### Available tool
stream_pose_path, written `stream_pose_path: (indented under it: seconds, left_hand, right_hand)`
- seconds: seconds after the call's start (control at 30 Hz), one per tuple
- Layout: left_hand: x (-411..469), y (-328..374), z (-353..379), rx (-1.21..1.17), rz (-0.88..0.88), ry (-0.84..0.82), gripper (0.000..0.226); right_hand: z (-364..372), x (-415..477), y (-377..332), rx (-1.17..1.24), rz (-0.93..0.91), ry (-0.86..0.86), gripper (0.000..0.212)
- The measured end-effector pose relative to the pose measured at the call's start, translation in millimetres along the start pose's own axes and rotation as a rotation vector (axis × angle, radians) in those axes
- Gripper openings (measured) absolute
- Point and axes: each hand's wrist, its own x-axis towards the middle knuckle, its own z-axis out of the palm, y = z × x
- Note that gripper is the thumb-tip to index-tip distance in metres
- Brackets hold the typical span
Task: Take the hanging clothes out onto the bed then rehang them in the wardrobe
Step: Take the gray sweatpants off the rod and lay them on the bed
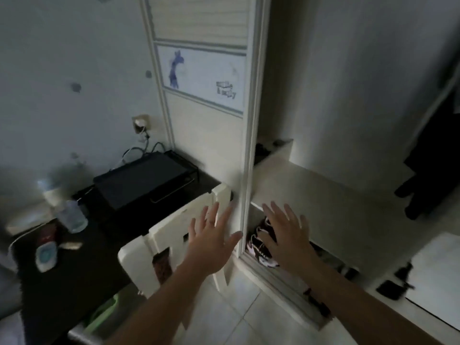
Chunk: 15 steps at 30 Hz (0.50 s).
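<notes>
Both my left hand (211, 245) and right hand (286, 242) hover empty, fingers spread wide, at lower centre before the cream sliding-door wardrobe (206, 145). Dark hanging clothes (423, 175), right edge: probably soft, light, limp. I would grasp them at the hanger, which is unseen.

Bare forearms and bare hands, one on each side of the wardrobe door edge (245, 195). Left of that edge: left hand (211, 241), bears a faint thin band, perhaps a ring (210, 222), on one finger; too blurred to tell more. Right of that edge: right hand (286, 240), wears a thin dark-red cord (307, 292) round the wrist, with a small dark knot or bead standing off it.
</notes>
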Motion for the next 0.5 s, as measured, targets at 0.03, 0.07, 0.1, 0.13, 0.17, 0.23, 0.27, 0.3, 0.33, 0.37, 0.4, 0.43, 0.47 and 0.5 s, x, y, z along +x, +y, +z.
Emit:
stream_pose_path:
  seconds: [0.03, 0.07, 0.1, 0.13, 0.17, 0.23, 0.27, 0.3, 0.33, 0.37, 0.4, 0.43, 0.47, 0.5]
  left_hand:
    - [23, 2, -8, 0.007, 0.052, 0.002, 0.078]
    - [47, 6, -15, 0.01, 0.099, 0.008, 0.077]
    - [69, 11, -22, 0.008, 0.144, 0.015, 0.073]
    - [91, 18, -29, 0.001, 0.188, 0.018, 0.071]
    - [112, 27, -36, -0.001, 0.232, 0.023, 0.07]
    - [154, 49, -54, 0.004, 0.32, 0.058, 0.074]
    - [175, 62, -64, 0.0, 0.363, 0.081, 0.076]
    - [196, 76, -75, -0.008, 0.405, 0.106, 0.077]
    - [217, 90, -87, -0.018, 0.446, 0.132, 0.077]
    - [237, 105, -98, -0.025, 0.486, 0.158, 0.077]
    - [257, 121, -110, -0.022, 0.525, 0.189, 0.076]
    - [275, 138, -121, -0.011, 0.561, 0.226, 0.076]
    - [293, 155, -133, 0.0, 0.594, 0.26, 0.077]
    - [310, 172, -144, 0.008, 0.626, 0.285, 0.079]
  right_hand:
    - [-8, 13, 4, -0.017, 0.023, 0.019, 0.065]
    - [-18, 25, 8, -0.036, 0.044, 0.034, 0.064]
    - [-29, 35, 12, -0.049, 0.061, 0.05, 0.063]
    - [-42, 44, 16, -0.053, 0.077, 0.072, 0.063]
    - [-58, 52, 18, -0.054, 0.095, 0.096, 0.064]
    - [-94, 69, 24, -0.08, 0.131, 0.148, 0.064]
    - [-114, 78, 27, -0.114, 0.144, 0.174, 0.065]
    - [-134, 88, 31, -0.157, 0.151, 0.201, 0.064]
    - [-155, 97, 34, -0.202, 0.154, 0.231, 0.064]
    - [-176, 106, 38, -0.244, 0.155, 0.269, 0.064]
    - [-197, 114, 42, -0.282, 0.158, 0.312, 0.064]
    - [-218, 122, 47, -0.317, 0.162, 0.354, 0.064]
    - [-238, 130, 53, -0.354, 0.169, 0.388, 0.065]
    - [-257, 138, 60, -0.394, 0.177, 0.42, 0.065]
